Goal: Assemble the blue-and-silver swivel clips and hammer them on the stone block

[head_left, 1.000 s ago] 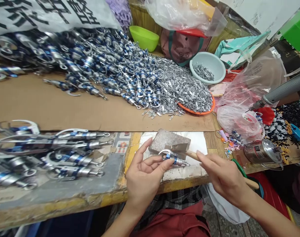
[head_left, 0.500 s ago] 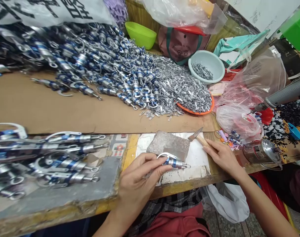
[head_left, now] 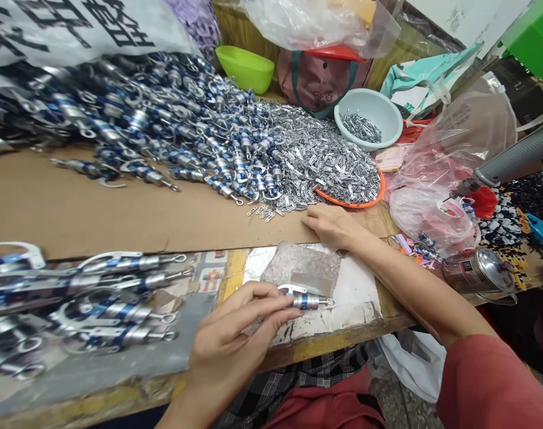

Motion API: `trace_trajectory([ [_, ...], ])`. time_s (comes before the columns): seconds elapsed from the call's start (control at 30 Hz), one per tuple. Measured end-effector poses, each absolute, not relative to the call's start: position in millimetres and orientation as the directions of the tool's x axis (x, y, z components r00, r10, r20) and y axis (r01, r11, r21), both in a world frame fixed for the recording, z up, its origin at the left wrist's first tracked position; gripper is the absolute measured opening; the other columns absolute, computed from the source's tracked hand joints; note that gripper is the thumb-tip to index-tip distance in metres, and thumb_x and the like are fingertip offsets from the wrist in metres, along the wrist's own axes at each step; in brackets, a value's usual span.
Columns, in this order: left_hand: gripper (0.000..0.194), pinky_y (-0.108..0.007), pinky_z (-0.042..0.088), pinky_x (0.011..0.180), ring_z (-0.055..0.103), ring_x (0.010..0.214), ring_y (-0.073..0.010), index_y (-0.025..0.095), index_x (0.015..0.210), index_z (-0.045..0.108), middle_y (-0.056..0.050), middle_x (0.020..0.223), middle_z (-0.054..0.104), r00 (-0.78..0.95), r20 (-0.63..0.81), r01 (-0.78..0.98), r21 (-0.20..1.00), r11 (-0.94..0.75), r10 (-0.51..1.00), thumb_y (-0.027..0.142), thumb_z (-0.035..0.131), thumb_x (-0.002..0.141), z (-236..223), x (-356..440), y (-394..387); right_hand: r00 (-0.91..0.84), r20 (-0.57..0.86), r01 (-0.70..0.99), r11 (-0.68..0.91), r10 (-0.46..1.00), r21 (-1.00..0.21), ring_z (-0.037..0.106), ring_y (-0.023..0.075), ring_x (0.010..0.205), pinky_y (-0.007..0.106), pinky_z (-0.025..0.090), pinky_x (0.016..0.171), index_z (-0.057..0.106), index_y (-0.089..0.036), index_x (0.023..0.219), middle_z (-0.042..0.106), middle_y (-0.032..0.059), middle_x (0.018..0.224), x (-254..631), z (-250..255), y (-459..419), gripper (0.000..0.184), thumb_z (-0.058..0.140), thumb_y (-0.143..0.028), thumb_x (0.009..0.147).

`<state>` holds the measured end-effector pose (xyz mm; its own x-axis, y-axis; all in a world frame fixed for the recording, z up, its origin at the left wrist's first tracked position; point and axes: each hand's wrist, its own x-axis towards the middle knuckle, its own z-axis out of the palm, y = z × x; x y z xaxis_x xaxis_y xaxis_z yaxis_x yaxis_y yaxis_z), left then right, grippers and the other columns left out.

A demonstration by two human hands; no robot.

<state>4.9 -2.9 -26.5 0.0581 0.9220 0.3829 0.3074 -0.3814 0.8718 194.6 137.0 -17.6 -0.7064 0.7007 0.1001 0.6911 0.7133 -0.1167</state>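
Observation:
My left hand (head_left: 249,322) pinches a small silver-and-blue metal cylinder (head_left: 305,300) with a curved white hook arm and an end loop. It holds the piece just in front of a flat grey stone block (head_left: 305,268), which lies on white paper (head_left: 358,292). My right hand (head_left: 331,225) rests on the brown cardboard past the block, fingers curled down near several loose metal plates (head_left: 268,213). Whatever its fingertips hold, if anything, is hidden. The small wooden-handled hammer is covered by my right forearm, apart from perhaps a dark bit at its edge.
A heap of similar hooked cylinders (head_left: 173,113) fills the back left; more (head_left: 119,298) lie at the near left. Small plates overflow an orange tray (head_left: 365,204). Behind are a pale bowl of pins (head_left: 387,113) and a green bowl (head_left: 247,68). A grey power tool (head_left: 517,158) juts in from the right.
My right hand has let go of the hammer handle and reached forward and left to the cardboard by the loose plates. My left hand, still holding the cylinder, has shifted slightly left and down.

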Motion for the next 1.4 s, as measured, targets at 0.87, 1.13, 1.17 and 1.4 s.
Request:
trace_trajectory([
  [0.87, 0.011, -0.02, 0.047, 0.051, 0.059, 0.06, -0.0128, 0.029, 0.059, 0.074, 0.001, 0.063, 0.065, -0.087, 0.017, -0.071, 0.997, -0.023, 0.996, 0.018, 0.075, 0.059, -2, 11, -3, -0.598, 0.605, 0.359, 0.851, 0.526, -0.384, 0.062, 0.017, 0.097, 0.029, 0.054, 0.081, 0.06, -0.012, 0.101, 0.069, 0.0116, 0.095, 197, 6, 9, 0.018, 0.051, -0.01, 0.085],
  [1.13, 0.012, -0.019, 0.049, 0.053, 0.061, 0.057, -0.0115, 0.027, 0.063, 0.074, 0.002, 0.062, 0.067, 0.043, 0.221, 0.107, 0.969, -0.225, 0.974, 0.015, 0.073, 0.063, -5, 8, 3, -0.782, 0.518, 0.334, 0.934, 0.348, -0.124, 0.064, 0.0217, 0.093, 0.031, 0.055, 0.081, 0.064, -0.006, 0.093, 0.07, 0.0135, 0.095, 204, 23, 12, 0.028, 0.037, -0.01, 0.09],
  [1.17, 0.013, -0.019, 0.049, 0.053, 0.061, 0.056, -0.0114, 0.026, 0.064, 0.073, 0.002, 0.062, 0.066, 0.055, 0.269, 0.118, 0.954, -0.274, 0.961, 0.014, 0.072, 0.064, -4, 8, 4, -0.778, 0.509, 0.342, 0.928, 0.368, -0.149, 0.064, 0.0216, 0.094, 0.031, 0.054, 0.082, 0.064, -0.005, 0.093, 0.07, 0.0143, 0.095, 204, 23, 12, 0.027, 0.037, -0.01, 0.09],
  [1.4, 0.018, -0.021, 0.053, 0.075, 0.068, 0.078, -0.014, 0.026, 0.068, 0.072, 0.001, 0.081, 0.072, 0.064, 0.276, 0.127, 0.951, -0.282, 0.959, 0.009, 0.069, 0.066, -3, 11, -3, -0.502, 0.591, 0.391, 0.775, 0.631, -0.496, 0.065, 0.0144, 0.086, 0.023, 0.055, 0.073, 0.065, -0.009, 0.092, 0.07, 0.0133, 0.088, 194, 10, 7, 0.014, 0.055, -0.007, 0.082],
])
